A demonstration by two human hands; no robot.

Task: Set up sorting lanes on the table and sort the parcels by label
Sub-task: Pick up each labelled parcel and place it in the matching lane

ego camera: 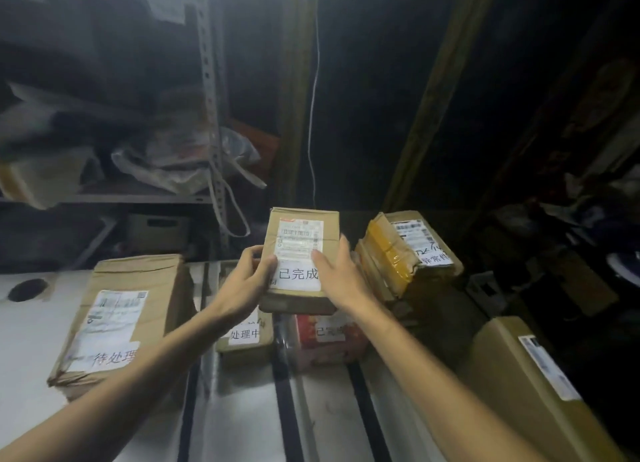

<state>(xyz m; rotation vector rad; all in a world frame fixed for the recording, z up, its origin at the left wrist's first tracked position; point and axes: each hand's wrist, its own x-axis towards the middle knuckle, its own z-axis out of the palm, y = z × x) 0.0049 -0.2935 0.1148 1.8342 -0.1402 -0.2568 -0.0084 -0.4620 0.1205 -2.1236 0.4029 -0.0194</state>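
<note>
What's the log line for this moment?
held: 已完成 parcel | left hand: grips left side | right hand: grips right side | over: red parcel

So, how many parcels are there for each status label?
已完成: 2, held box, red box
处理中: 1, small box
待处理: 1, left box
异常件: 1, taped box
No status label visible: 1, right box
Total: 6

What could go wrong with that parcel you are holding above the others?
The cardboard parcel marked 已完成 is held only at its sides, by the left hand and right hand; it might slip onto the red parcel below. The light is dim, so a label could be misread and a parcel land in the wrong lane. The yellow-taped parcel, stacked close beside the right hand, might get knocked.
</note>
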